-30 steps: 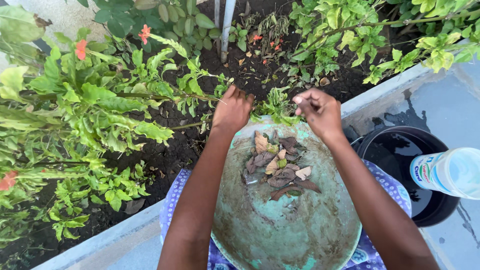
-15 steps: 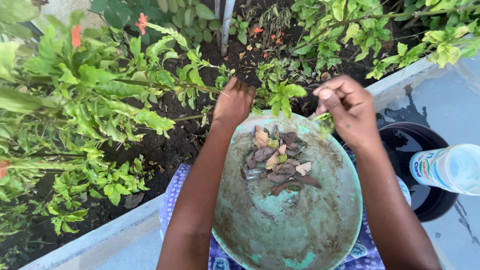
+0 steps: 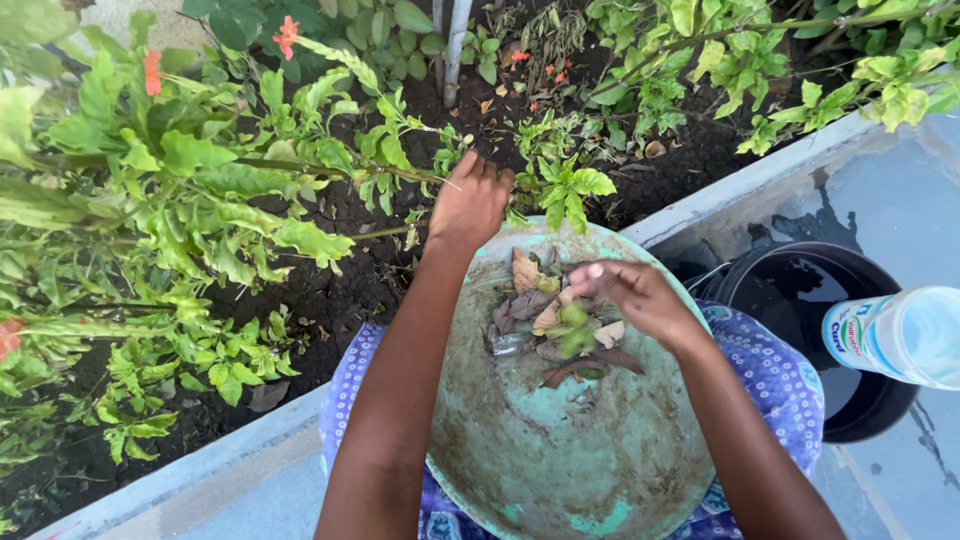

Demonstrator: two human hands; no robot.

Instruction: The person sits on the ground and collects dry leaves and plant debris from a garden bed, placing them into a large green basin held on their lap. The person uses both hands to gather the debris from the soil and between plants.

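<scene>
Mostly the garden bed point(image 3: 330, 290) fills the view — dark soil under leafy green plants point(image 3: 190, 200), cut off at the left and top edges. Next, a worn green pan point(image 3: 560, 450) rests on the person's lap, holding dry brown leaves point(image 3: 545, 320). Beside it sits a dark bucket point(image 3: 800, 300), partly hidden by a white bottle point(image 3: 895, 335). Left hand point(image 3: 470, 205) reaches into the stems, fingers curled out of sight. Right hand point(image 3: 630, 295) hovers over the leaves, fingers loosely spread — a blurred green sprig point(image 3: 575, 328) just beneath.

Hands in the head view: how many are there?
2. The left hand reaches into the plants past the bowl; the right hand is over the dry leaves inside it.
</scene>
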